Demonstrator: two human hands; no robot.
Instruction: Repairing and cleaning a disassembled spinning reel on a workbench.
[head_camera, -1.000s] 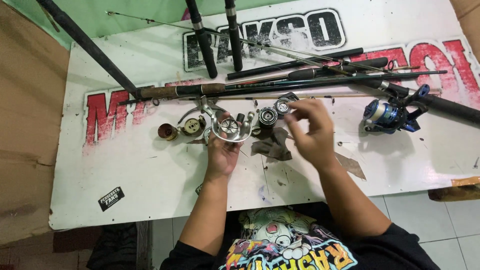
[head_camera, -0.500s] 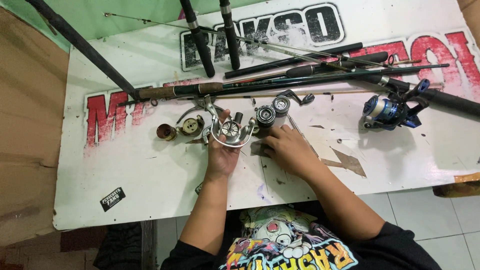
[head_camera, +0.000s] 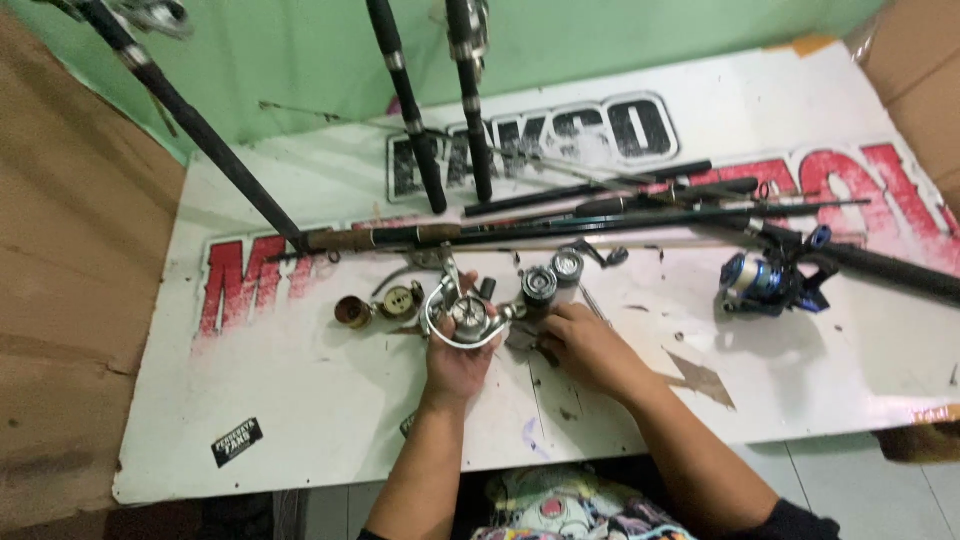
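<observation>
A silver reel (head_camera: 462, 318) was gripped in the left hand (head_camera: 455, 362); the right hand (head_camera: 590, 348) was pressed, fingers curled, on the table (head_camera: 330, 400) beside it.

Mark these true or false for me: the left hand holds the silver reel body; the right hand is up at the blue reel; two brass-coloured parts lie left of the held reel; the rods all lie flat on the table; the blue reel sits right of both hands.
1. The left hand holds the silver reel body. True.
2. The right hand is at the blue reel. False: it rests low on the white table, beside the held reel, over small dark parts.
3. Two brass-coloured parts lie left of the held reel. True.
4. All rods lie flat. False: two dark rods stand propped on end on the table, and a third slants in from the upper left.
5. The blue reel sits right of both hands. True.
</observation>
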